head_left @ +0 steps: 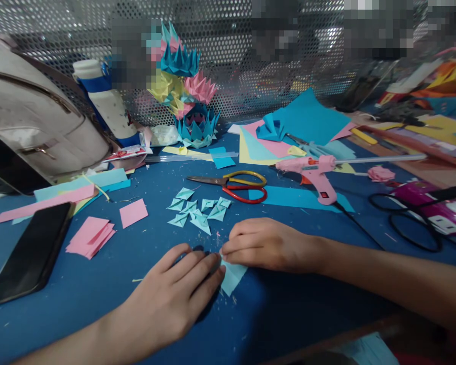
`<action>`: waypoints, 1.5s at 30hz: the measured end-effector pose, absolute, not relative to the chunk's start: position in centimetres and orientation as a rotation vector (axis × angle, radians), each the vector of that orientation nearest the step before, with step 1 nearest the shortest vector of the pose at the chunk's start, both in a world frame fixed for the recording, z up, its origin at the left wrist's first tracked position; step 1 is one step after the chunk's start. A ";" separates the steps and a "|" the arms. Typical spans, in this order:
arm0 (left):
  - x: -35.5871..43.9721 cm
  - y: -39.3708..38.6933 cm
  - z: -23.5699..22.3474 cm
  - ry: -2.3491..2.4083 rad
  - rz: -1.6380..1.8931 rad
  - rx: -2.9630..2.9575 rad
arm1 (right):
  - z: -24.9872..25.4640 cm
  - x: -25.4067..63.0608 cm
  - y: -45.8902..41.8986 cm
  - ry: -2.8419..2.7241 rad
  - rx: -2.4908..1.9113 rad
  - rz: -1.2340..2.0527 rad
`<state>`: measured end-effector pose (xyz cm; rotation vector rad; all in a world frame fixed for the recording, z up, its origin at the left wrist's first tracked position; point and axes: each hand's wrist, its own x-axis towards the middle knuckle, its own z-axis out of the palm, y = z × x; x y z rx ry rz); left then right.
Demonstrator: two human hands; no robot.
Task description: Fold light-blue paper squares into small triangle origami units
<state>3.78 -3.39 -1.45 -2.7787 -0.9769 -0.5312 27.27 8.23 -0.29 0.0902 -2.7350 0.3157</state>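
Observation:
A small light-blue square of paper (233, 279) lies on the blue table between my hands, partly covered by fingers. My right hand (268, 244) is closed, its curled fingertips pressing the paper's upper edge. From the left, my left hand (182, 286) comes in with its fingers bent together and their tips on the paper's left corner. Just beyond the hands sits a loose group of small folded light-blue paper pieces (190, 207). Scissors (228, 181) with one yellow and one red handle lie behind that group, blades pointing left.
Pink paper squares (89, 237) and a black phone (30, 253) lie at left. A pink glue gun (321, 175) rests on a blue strip (289, 196), its cord trailing right. Behind stand a folded-paper flower stack (197, 124), a bottle (108, 104) and a white bag (41, 111).

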 end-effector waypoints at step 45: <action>4.1 -2.6 -1.0 -1.084 -0.539 -3.090 | -0.6 27.1 8.2 -2.839 -0.340 0.579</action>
